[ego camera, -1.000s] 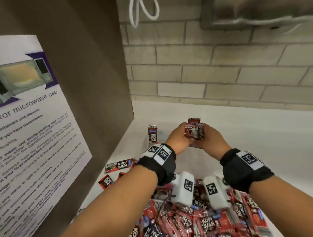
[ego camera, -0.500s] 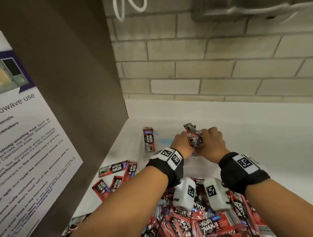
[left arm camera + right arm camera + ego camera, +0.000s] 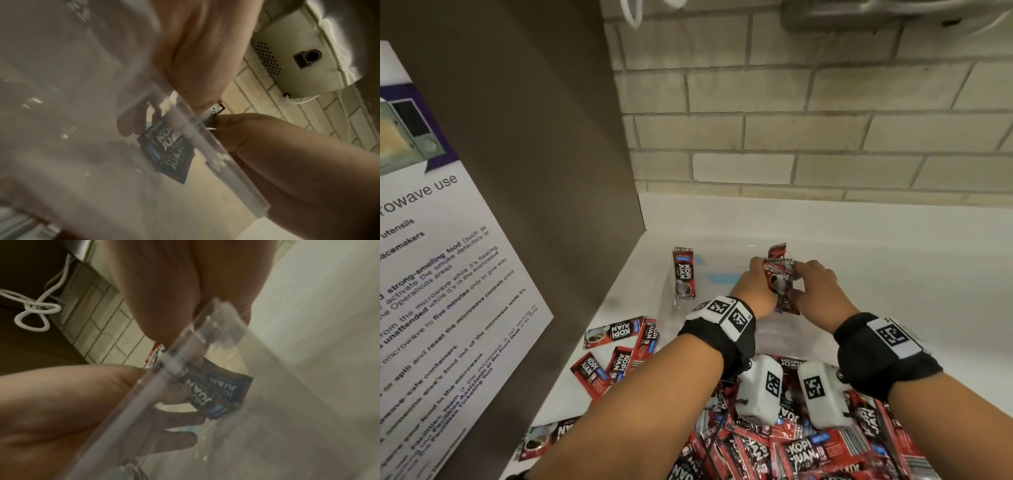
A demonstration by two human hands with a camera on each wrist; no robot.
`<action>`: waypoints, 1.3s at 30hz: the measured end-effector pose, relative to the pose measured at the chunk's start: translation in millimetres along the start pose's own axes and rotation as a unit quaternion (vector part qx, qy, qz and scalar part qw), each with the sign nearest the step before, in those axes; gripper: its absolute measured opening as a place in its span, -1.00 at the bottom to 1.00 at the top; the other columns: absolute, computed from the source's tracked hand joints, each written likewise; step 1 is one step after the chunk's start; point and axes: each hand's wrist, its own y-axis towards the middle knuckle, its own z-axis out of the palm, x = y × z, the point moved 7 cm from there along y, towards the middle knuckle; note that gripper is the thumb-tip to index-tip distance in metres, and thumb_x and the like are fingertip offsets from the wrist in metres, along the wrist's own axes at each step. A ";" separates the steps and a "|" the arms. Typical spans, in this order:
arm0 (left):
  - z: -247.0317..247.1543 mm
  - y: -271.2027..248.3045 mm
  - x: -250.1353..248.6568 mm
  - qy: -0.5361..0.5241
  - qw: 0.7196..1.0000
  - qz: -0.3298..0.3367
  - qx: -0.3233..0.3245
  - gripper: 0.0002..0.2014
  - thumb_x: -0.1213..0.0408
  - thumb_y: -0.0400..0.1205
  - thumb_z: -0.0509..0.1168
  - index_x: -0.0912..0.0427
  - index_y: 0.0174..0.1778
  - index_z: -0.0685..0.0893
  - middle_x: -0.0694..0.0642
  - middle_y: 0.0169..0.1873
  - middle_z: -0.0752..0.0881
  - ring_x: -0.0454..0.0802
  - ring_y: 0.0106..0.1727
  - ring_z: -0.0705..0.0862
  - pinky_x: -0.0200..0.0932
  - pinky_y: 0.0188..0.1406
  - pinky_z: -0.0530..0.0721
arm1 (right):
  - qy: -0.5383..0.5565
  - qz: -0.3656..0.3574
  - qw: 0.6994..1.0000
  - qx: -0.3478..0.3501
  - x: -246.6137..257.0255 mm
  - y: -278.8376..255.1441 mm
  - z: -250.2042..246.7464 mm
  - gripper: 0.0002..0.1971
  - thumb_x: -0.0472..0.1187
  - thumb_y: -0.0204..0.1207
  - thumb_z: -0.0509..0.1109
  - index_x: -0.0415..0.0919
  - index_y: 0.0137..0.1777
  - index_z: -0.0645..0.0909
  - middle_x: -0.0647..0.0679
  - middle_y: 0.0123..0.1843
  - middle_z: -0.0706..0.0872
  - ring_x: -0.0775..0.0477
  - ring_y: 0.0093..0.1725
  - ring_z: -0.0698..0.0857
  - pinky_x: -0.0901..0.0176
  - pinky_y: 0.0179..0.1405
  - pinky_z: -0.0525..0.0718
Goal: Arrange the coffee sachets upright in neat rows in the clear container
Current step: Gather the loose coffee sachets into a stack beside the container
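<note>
On the far left a microwave-use notice (image 3: 431,274) hung on a brown panel, and below it a few loose Kopi Juan sachets (image 3: 616,346) lay flat on the white bench (image 3: 893,274). Just right of those, one Kopi Juan sachet (image 3: 684,275) stood upright against the left inner wall of the clear container (image 3: 774,330), whose walls were hard to make out from the head view. Next came the left hand (image 3: 753,291), its fingers curled and pinching a small bundle of sachets (image 3: 780,281) from the left side; the left wrist view showed the bundle (image 3: 168,151) hanging below the container's rim, seen through the plastic. The right hand (image 3: 815,291) pinched the same bundle from the right, fingers curled round its edge, and the right wrist view showed the sachets' lower ends (image 3: 218,392) inside the container, near the floor, though contact could not be told. Nearest the camera, from middle to right, a heap of sachets (image 3: 808,452) waited. These packets looked light, thin and flexible, with glossy film that would likely slide against itself, so a bundle probably fans or slumps unless squeezed flat across its faces. Taking hold at the upper half, thumb on one face and fingers on the other, seemed best, leaving the lower ends free to settle on the container floor. With only one packet standing, a fresh row would probably need support against a wall or the standing packet to stay upright.
</note>
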 end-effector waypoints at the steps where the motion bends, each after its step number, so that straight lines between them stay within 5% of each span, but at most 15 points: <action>1: -1.6 -0.6 -1.4 0.001 1.000 0.004 -0.004 -0.57 0.49 0.63 0.13 0.32 0.42 0.22 0.36 0.17 0.60 0.25 0.18 0.62 0.01 0.09 0.60 | 0.008 -0.002 1.000 -0.009 0.1 0.3 0.8 -0.67 -0.37 0.56 0.25 -0.21 0.31 0.53 -0.10 0.07 0.46 -0.29 0.20 0.44 0.14 0.08 0.31; 7: -8.7 -0.4 0.3 -0.007 1.000 0.008 -0.013 -0.56 0.51 0.61 0.15 0.31 0.42 0.27 0.36 0.19 0.59 0.25 0.20 0.61 -0.07 0.07 0.57 | 0.074 0.018 0.995 -0.056 -2.0 6.6 1.9 -0.60 -0.38 0.46 0.38 -0.31 0.32 0.51 -0.27 0.23 0.46 -0.33 0.22 0.53 -0.09 0.27 0.51; 14: -10.8 -1.0 0.3 0.006 1.000 0.016 -0.007 -0.53 0.47 0.62 0.19 0.31 0.45 0.24 0.35 0.20 0.60 0.24 0.22 0.61 -0.03 0.12 0.58 | 0.076 -0.015 0.997 0.015 3.9 9.0 -6.0 -0.05 -0.39 0.38 0.49 -0.14 0.66 -0.02 -0.22 0.53 0.33 -0.33 0.52 0.27 -0.18 0.46 0.33; 23: 2.6 2.2 9.8 -0.011 0.999 -0.020 0.029 -0.43 0.40 0.61 0.23 0.20 0.50 0.14 0.33 0.24 0.56 0.24 0.21 0.63 0.13 0.25 0.61 | -0.014 -0.075 0.993 0.085 18.3 14.4 -1.2 -0.44 -0.48 0.47 0.31 -0.25 0.44 0.25 -0.24 0.35 0.38 -0.22 0.32 0.41 -0.01 0.27 0.49; 29: 11.0 0.5 10.8 -0.002 0.999 -0.026 0.045 -0.40 0.38 0.63 0.20 0.19 0.53 0.06 0.36 0.25 0.55 0.29 0.17 0.63 0.11 0.13 0.64 | -0.005 -0.074 0.990 0.122 17.1 17.6 -2.8 -0.52 -0.49 0.49 0.32 -0.27 0.37 0.29 -0.24 0.30 0.45 -0.14 0.20 0.51 0.09 0.16 0.56; 35: -2.2 2.1 12.5 0.012 0.999 -0.043 -0.012 -0.63 0.37 0.64 0.20 0.41 0.34 0.36 0.33 0.19 0.59 0.26 0.18 0.63 -0.02 0.06 0.59 | -0.007 -0.065 0.995 0.079 13.6 14.4 -11.4 -0.36 -0.44 0.47 0.40 -0.27 0.52 0.25 -0.26 0.42 0.40 -0.19 0.38 0.44 0.15 0.27 0.42; 39: -10.2 1.6 7.6 0.077 0.997 -0.014 0.007 -0.78 0.42 0.64 0.15 0.45 0.06 0.63 0.37 0.03 0.70 0.27 0.09 0.67 -0.07 -0.04 0.56 | -0.014 -0.046 0.998 0.038 8.0 14.7 -15.2 -0.36 -0.43 0.52 0.34 -0.28 0.59 0.23 -0.26 0.49 0.40 -0.21 0.47 0.41 0.19 0.34 0.34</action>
